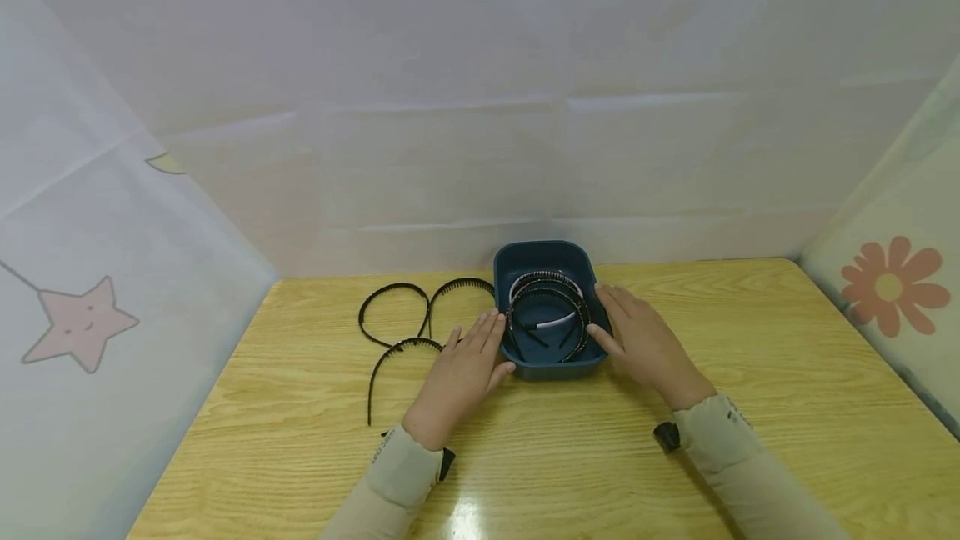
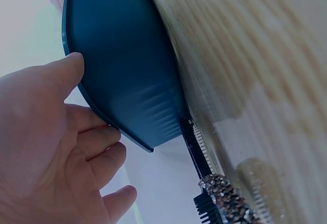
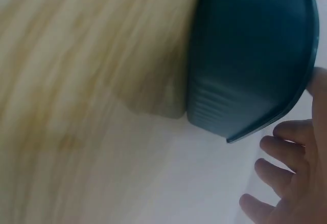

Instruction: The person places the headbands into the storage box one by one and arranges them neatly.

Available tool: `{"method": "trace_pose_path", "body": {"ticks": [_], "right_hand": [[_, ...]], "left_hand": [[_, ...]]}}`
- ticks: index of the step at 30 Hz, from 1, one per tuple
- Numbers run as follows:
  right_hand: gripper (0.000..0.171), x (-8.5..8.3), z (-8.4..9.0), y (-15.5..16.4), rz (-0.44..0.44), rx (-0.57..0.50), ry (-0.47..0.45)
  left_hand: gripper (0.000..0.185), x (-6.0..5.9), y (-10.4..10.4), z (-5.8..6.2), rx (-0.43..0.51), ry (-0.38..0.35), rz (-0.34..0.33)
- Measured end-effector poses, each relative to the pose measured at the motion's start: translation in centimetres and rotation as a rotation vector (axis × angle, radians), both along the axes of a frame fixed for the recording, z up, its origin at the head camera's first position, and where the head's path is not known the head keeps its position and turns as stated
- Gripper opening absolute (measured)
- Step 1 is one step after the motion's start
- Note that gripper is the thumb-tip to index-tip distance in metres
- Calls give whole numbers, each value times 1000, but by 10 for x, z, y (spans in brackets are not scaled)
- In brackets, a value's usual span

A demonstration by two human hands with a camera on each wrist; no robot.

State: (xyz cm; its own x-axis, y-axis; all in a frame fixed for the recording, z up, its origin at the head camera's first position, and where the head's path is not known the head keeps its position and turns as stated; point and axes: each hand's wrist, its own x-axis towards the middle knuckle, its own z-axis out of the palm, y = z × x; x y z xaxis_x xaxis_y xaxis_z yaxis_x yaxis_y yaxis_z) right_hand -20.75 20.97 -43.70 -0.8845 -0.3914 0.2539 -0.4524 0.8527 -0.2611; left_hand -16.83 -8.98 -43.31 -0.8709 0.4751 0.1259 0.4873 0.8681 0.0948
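Observation:
A dark blue plastic bin (image 1: 558, 371) stands on the wooden table, its corrugated outer wall (image 2: 127, 60) filling much of the left wrist view. Several headbands (image 1: 581, 307) lie stacked inside, black ones over a pale one. My left hand (image 1: 467, 361) touches the bin's left rim with fingers extended. On the opposite side my right hand (image 1: 647, 344) rests its fingertips at the right rim, thumb reaching over the edge. In the right wrist view its fingers (image 3: 281, 155) are spread beside the bin.
Left of the bin lie black headbands: a round one (image 1: 362, 307), a toothed one (image 1: 465, 281) at the bin's wall, and another (image 1: 371, 382) nearer me. In the left wrist view, one is covered with glittering stones (image 2: 227, 198). A pale cloth (image 1: 450, 148) hangs behind the table.

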Motion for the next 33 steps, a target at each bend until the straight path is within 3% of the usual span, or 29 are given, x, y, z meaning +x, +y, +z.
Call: {"method": "trace_pose_path", "body": {"ticks": [11,18,26,33], "right_hand": [[77,-4,-6,5,-8,62,-96],[76,-5,-7,6,14,60,-126],[70,-4,-5,9,36,57,-131],[68,-6,-3,11,49,65,-135]], "left_hand": [[70,-2,0,0,-11,-4,1],[71,-3,-4,2,16,-52,0],[63,-7,-23,22,98,25,-1],[57,-11,-54,42,185,105,27]]}}
